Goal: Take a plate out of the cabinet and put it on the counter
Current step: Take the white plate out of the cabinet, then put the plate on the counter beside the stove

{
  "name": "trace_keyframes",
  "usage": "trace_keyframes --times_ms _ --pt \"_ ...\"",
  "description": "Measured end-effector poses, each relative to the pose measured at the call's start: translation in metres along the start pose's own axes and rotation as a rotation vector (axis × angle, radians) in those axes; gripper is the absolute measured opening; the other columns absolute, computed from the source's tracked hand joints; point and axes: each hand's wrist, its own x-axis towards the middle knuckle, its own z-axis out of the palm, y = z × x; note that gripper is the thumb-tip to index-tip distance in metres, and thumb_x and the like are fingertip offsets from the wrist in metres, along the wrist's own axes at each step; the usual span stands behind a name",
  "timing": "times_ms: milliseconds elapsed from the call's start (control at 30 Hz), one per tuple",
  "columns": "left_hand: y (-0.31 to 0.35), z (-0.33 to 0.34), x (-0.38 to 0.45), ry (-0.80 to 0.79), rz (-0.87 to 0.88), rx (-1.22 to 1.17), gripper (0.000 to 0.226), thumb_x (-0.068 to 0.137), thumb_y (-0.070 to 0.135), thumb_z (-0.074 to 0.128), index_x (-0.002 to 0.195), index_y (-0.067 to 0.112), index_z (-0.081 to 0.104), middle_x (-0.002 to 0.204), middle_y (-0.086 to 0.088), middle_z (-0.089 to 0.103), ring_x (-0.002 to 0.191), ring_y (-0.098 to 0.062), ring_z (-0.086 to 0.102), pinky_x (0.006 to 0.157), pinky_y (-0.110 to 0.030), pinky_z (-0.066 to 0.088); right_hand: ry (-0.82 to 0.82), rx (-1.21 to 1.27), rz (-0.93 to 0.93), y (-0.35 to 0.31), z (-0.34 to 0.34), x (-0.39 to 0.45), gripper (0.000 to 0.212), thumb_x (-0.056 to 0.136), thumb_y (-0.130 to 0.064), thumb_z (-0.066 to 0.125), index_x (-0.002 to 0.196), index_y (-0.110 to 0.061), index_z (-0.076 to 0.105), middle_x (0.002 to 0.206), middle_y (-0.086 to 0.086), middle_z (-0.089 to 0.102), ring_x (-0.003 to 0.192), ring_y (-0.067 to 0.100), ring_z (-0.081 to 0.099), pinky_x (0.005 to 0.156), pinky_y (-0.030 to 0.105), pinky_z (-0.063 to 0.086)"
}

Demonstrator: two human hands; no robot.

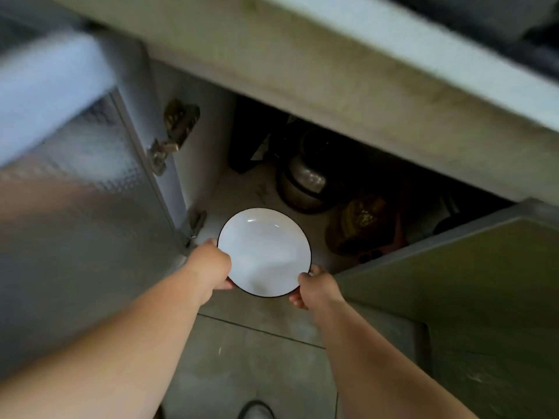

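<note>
Below the bench (393, 74), the cabinet (257, 182) stood open. Both hands, left hand (211, 264) and right hand (314, 287), pinched the plate (264, 252) by its rim at the cabinet mouth; lifting it level onto the bench seemed next.

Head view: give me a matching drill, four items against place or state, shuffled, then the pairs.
Items:
1. plate
2. left hand
3. metal pot
4. right cabinet door

Places or states:
A. swung open, lower right of the view
B. white with a dark rim, held at the cabinet opening
C. grips the plate's left edge
D. stands inside the dark cabinet, behind the plate

Pairs: 1-B, 2-C, 3-D, 4-A
</note>
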Motion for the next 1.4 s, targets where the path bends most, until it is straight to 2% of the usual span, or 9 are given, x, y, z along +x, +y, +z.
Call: trace_keyframes --times_ms 133,233,367,500,667,967,1200,1333,1400 --pt "0.021 -0.025 -0.071 0.052 0.002 0.04 0.043 0.086 -0.003 0.039 0.126 0.008 0.047 0.12 -0.009 0.052 0.1 -0.033 0.058 0.049 -0.032 0.051 -0.05 -0.079 -0.005 -0.025 -0.023 -0.068 0.032 0.093 -0.007 0.035 0.124 -0.011 0.044 0.076 0.009 0.06 0.048 0.015 0.054 0.037 0.021 0.047" --pt "0.043 -0.045 -0.126 0.061 -0.008 0.073 0.042 0.085 -0.002 0.038 0.126 0.007 0.043 0.124 -0.011 0.049 0.098 -0.033 0.056 0.042 -0.03 0.048 -0.076 -0.101 -0.009 -0.044 -0.043 -0.122 0.032 0.093 -0.007 0.036 0.124 -0.011 0.042 0.077 0.008 0.058 0.052 0.016 0.056 0.042 0.024 0.05" --pt "0.07 -0.073 -0.187 0.034 -0.009 0.093 0.047 0.083 -0.004 0.039 0.129 0.006 0.038 0.134 -0.017 0.047 0.107 -0.039 0.059 0.048 -0.036 0.054 -0.084 -0.122 -0.046 -0.063 -0.067 -0.183 0.021 0.089 -0.009 0.038 0.109 -0.014 0.038 0.072 0.008 0.061 0.064 0.023 0.064 0.071 0.041 0.06" --pt "0.093 -0.105 -0.246 0.055 0.022 0.136 0.046 0.081 -0.005 0.041 0.126 0.007 0.039 0.128 -0.016 0.049 0.094 -0.037 0.061 0.054 -0.039 0.059 -0.146 -0.13 -0.084 -0.074 -0.078 -0.243 0.029 0.083 -0.006 0.039 0.111 -0.007 0.044 0.065 0.01 0.062 0.05 0.02 0.059 0.048 0.028 0.051" --pt "0.115 -0.147 -0.307 0.089 0.041 0.153 0.065 0.085 -0.004 0.046 0.144 0.013 0.027 0.141 -0.016 0.043 0.107 -0.037 0.058 0.067 -0.043 0.059 -0.236 -0.153 -0.157 -0.099 -0.081 -0.294 0.03 0.077 -0.005 0.041 0.106 -0.004 0.048 0.062 0.009 0.064 0.046 0.021 0.059 0.042 0.024 0.046" --pt "0.155 -0.205 -0.366 0.169 0.177 -0.139 0.051 0.083 -0.008 0.044 0.133 0.004 0.041 0.133 -0.016 0.051 0.107 -0.036 0.059 0.085 -0.049 0.056 -0.315 -0.163 -0.415 -0.178 -0.086 -0.351 0.022 0.081 -0.003 0.042 0.101 -0.006 0.052 0.071 0.013 0.064 0.053 0.022 0.06 0.049 0.027 0.05" --pt "0.18 -0.227 -0.379 0.263 0.274 -0.32 0.045 0.088 -0.007 0.042 0.131 0.002 0.048 0.128 -0.02 0.055 0.103 -0.034 0.06 0.074 -0.041 0.054 -0.253 -0.12 -0.553 -0.232 -0.069 -0.363 0.021 0.086 -0.007 0.037 0.098 -0.008 0.055 0.091 0.02 0.07 0.07 0.028 0.067 0.075 0.044 0.061" --pt "0.201 -0.246 -0.367 0.287 0.307 -0.384 0.048 0.088 -0.005 0.042 0.135 0.006 0.047 0.132 -0.017 0.056 0.101 -0.033 0.062 0.076 -0.041 0.056 -0.237 -0.03 -0.542 -0.268 -0.05 -0.363 0.018 0.087 -0.006 0.038 0.094 -0.009 0.054 0.088 0.017 0.063 0.07 0.03 0.062 0.075 0.043 0.059" --pt "0.21 -0.251 -0.362 0.277 0.321 -0.399 0.048 0.089 -0.005 0.043 0.135 0.007 0.048 0.133 -0.017 0.056 0.104 -0.033 0.062 0.077 -0.041 0.056 -0.232 -0.001 -0.508 -0.279 -0.049 -0.365 0.016 0.088 -0.006 0.04 0.085 -0.011 0.054 0.088 0.017 0.063 0.07 0.028 0.061 0.066 0.037 0.062"
